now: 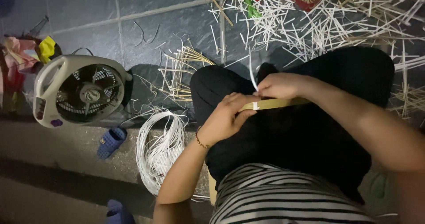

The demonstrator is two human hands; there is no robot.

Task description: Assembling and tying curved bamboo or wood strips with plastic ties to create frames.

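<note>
A striped shirt (292, 197) fills the bottom edge, closest to the camera, and above it the person's black trousers (310, 131) spread across the lap. Both bare arms reach in over the lap. The left hand (226, 117), with a thin bracelet (201, 142) at the wrist, has its grip closed around the near end of a flat bamboo strip (276, 103), thumb lying along the strip's edge. The right hand (281, 85) has its grip closed too, fingertips pinching a thin white band (252, 75) that rises from the strip; a white wrap of the same band shows around the strip just beside the left thumb. The strip lies crosswise over the lap, its far end hidden beneath the right forearm.

On the dark tiled floor (88, 16) to the left stands a small pale fan (79, 91), tilted face up. Below it lies a blue sandal (111, 142), and a second blue sandal (117, 213) shows at the bottom edge. A coil of white bands (157, 151) rests beside the left arm. A bundle of thin bamboo sticks (181, 71) lies by the knee, and a wide scatter of pale offcuts (327, 25) covers the floor at top right, near a red basin (305, 0). Crumpled cloth (22, 60) sits at the far left.
</note>
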